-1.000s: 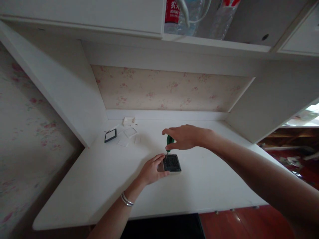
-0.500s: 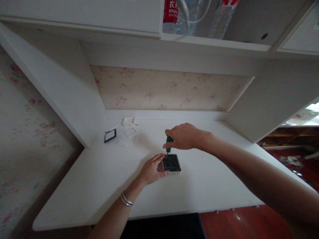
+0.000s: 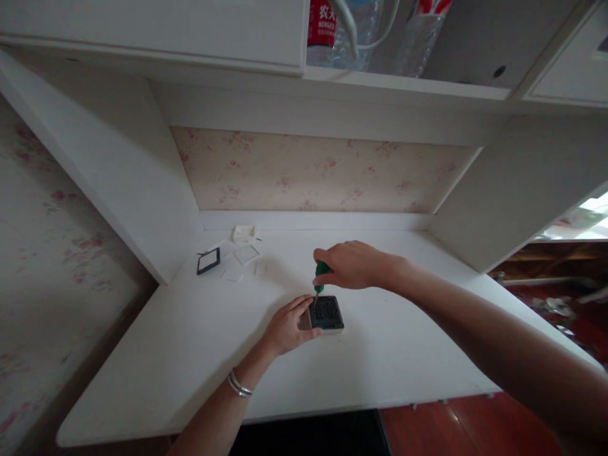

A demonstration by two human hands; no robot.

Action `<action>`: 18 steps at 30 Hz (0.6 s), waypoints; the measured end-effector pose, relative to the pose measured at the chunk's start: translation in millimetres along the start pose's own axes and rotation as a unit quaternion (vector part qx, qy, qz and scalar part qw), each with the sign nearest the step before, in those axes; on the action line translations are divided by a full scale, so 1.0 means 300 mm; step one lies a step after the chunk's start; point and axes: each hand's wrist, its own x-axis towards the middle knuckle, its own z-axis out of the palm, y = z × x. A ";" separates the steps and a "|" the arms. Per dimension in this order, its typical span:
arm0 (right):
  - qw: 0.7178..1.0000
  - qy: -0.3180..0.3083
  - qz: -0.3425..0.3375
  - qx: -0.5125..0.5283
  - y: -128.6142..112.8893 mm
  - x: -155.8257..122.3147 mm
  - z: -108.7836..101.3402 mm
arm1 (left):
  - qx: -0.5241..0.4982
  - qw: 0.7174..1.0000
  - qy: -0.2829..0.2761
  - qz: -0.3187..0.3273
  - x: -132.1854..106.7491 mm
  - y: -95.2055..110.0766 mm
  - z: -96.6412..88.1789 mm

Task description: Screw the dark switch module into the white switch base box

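Desk (image 3: 403, 354): R hand (image 3: 352, 265) curled rnd screwdriver (image 3: 322, 272)

"NONGFU" on red bottle label (image 3: 323, 26)

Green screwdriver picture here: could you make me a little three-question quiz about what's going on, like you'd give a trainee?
1. Which of the person's hands holds the green-handled screwdriver?
2. True or false: the silver bracelet is on the left wrist.
3. The left hand is touching: A) the red-labelled bottle; B) the black-topped box; C) the small black frame.

Key: 1. The right hand. 2. True. 3. B.
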 end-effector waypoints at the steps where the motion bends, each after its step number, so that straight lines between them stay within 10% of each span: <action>1: 1.000 0.008 0.015 -0.011 0.000 0.001 -0.001 | 0.000 1.000 -0.001 0.000 0.000 0.001 -0.001; 18: 1.000 0.000 -0.004 -0.012 -0.020 0.006 -0.013 | 0.009 1.000 0.002 0.012 -0.001 -0.002 -0.004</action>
